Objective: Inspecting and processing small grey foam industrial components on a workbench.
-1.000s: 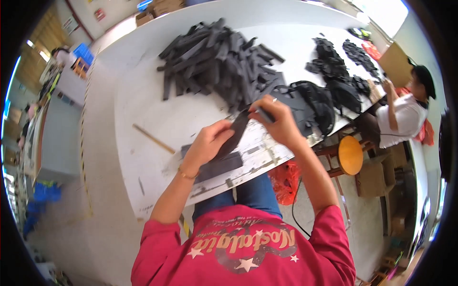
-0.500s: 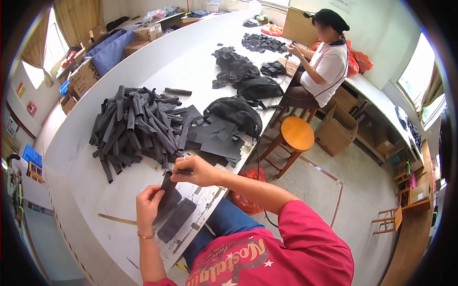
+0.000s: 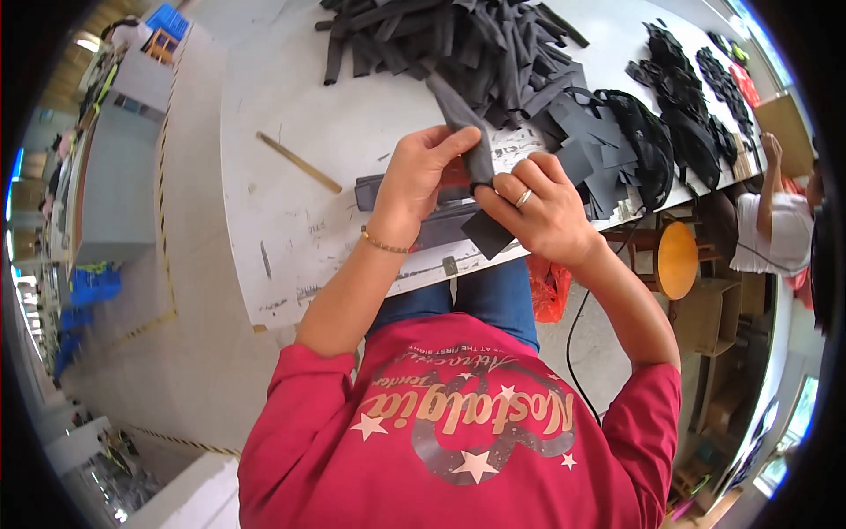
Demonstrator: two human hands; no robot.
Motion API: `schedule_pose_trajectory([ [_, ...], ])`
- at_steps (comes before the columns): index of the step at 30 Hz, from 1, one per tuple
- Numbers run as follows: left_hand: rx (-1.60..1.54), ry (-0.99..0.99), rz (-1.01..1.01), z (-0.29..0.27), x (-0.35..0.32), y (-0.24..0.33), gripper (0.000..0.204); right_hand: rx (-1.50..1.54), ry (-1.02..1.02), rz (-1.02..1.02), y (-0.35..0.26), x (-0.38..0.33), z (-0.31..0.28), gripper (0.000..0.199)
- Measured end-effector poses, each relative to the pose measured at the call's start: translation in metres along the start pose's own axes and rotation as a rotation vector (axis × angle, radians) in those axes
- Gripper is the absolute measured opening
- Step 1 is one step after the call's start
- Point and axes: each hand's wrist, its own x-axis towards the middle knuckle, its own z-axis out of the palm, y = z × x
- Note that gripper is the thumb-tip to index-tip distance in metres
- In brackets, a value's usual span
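A dark grey rolled fabric tube [image 3: 477,152] is stretched between my two hands over the table's near edge. My left hand [image 3: 421,172] pinches it from the left, thumb on top. My right hand [image 3: 539,204], with a ring on one finger, is closed at the tube's lower end. A flat dark square piece [image 3: 487,234] sticks out below the right hand's fingers; whether they grip it too is hard to tell. Beneath my hands lie folded dark fabric strips [image 3: 445,226], partly hidden. A big heap of similar tubes [image 3: 441,40] rests just beyond.
Flat black pieces [image 3: 599,145] are spread right of the heap, beside a black bag [image 3: 641,141]. A thin wooden strip [image 3: 300,163] lies on the white table [image 3: 264,225] at left. A round stool [image 3: 677,260] and a seated person [image 3: 775,229] are at right.
My view has swung so the table's left part and my lap show more. The hands have come together on the tube, and the right hand now sits at its lower end.
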Motion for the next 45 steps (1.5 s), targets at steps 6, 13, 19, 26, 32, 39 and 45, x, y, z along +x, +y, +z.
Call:
schedule_pose_trajectory([
  [6,-0.173,-0.024,0.061,-0.040,0.003,-0.004,0.028,0.304,-0.333,0.577,-0.024,-0.028,0.001,0.079],
  [13,-0.484,-0.097,0.063,-0.049,0.013,-0.020,0.034,0.539,-0.373,0.953,-0.014,-0.053,0.001,0.063],
  [19,-0.454,-0.033,0.088,-0.040,0.013,-0.028,0.036,0.526,-0.159,0.972,-0.013,-0.030,0.006,0.052],
  [26,-0.521,-0.073,0.070,-0.017,0.005,-0.028,0.027,0.207,-0.043,0.749,-0.031,-0.017,0.041,0.049],
  [32,-0.416,0.062,0.082,-0.036,0.010,-0.022,0.035,0.313,0.004,0.834,-0.034,-0.015,0.032,0.063],
  [39,-0.585,0.015,0.059,-0.040,0.018,-0.023,0.031,0.382,0.133,0.892,-0.029,-0.025,0.032,0.042],
  [45,-0.591,-0.060,0.032,-0.033,0.010,-0.022,0.029,0.214,0.203,0.719,-0.020,-0.017,0.042,0.030],
])
